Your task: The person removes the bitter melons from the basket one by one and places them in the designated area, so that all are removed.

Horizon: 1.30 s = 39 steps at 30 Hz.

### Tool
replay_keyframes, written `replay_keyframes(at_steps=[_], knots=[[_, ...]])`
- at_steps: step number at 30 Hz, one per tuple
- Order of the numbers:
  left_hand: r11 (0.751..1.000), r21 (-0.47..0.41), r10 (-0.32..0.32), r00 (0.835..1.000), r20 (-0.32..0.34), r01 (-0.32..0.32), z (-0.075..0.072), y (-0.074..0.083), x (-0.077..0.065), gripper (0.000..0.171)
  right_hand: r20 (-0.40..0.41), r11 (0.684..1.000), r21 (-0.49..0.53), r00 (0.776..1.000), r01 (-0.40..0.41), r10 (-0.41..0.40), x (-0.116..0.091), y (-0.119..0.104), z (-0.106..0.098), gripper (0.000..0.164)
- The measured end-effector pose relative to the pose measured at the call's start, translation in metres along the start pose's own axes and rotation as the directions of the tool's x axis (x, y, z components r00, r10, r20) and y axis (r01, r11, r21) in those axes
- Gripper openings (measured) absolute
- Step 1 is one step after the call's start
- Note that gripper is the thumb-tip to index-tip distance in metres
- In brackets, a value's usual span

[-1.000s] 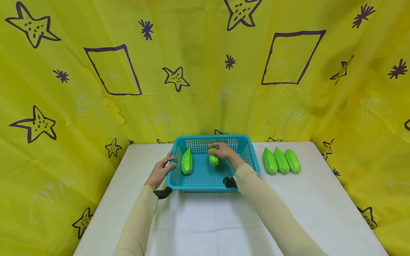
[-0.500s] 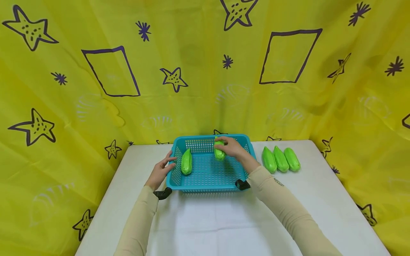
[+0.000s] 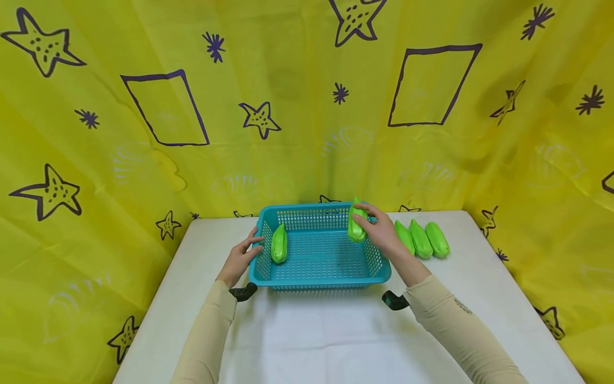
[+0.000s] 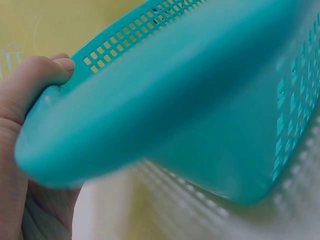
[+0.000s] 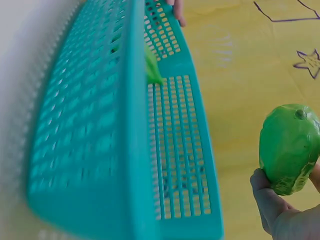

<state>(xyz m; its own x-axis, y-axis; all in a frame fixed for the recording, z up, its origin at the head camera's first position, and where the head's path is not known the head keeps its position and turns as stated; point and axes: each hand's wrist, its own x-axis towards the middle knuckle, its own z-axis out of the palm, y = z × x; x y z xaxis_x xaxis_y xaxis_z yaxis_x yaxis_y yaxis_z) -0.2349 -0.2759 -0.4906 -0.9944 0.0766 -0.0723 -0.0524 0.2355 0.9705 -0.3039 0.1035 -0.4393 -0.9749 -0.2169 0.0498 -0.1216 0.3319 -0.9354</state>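
A shiny green papaya [image 3: 357, 224], long and pointed at its far end, is in my right hand [image 3: 384, 232], pinched between thumb and fingers. It is held over the right end of a turquoise plastic basket [image 3: 318, 281]; the right wrist view shows the papaya [image 5: 289, 150] above the rim. My left hand [image 3: 238, 260] grips the basket's left rim; in the left wrist view its thumb [image 4: 62, 70] lies over the edge. Another green papaya [image 3: 279, 244] lies inside the basket along the left wall.
Several green papayas [image 3: 422, 240] lie side by side on the white table [image 3: 326, 341] right of the basket, the nearest partly behind my right hand. A yellow curtain [image 3: 297, 165] with drawn starfish stands at the back and both sides.
My right hand has lifted the papaya from the middle of the basket and carried it right to the basket's right end. The left hand stays at the left rim.
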Motion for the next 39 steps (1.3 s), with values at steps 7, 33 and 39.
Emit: replay_keyframes(at_steps=[7,33,39], knots=[[1.000,-0.005,0.010,1.000,-0.006,-0.010,0.000,0.004,-0.002,0.043,-0.173,0.998,0.054,0.984,-0.027,0.036,-0.028,0.026,-0.035,0.056],[0.999,-0.016,0.040,0.999,-0.018,-0.040,0.000,-0.017,0.004,0.043,0.060,0.969,-0.244,0.997,-0.035,0.052,-0.103,0.107,-0.079,0.057],[1.000,-0.015,0.024,1.000,-0.003,-0.024,0.003,-0.002,-0.003,0.043,0.076,0.931,-0.355,0.995,0.088,-0.065,-0.108,0.123,-0.082,0.047]])
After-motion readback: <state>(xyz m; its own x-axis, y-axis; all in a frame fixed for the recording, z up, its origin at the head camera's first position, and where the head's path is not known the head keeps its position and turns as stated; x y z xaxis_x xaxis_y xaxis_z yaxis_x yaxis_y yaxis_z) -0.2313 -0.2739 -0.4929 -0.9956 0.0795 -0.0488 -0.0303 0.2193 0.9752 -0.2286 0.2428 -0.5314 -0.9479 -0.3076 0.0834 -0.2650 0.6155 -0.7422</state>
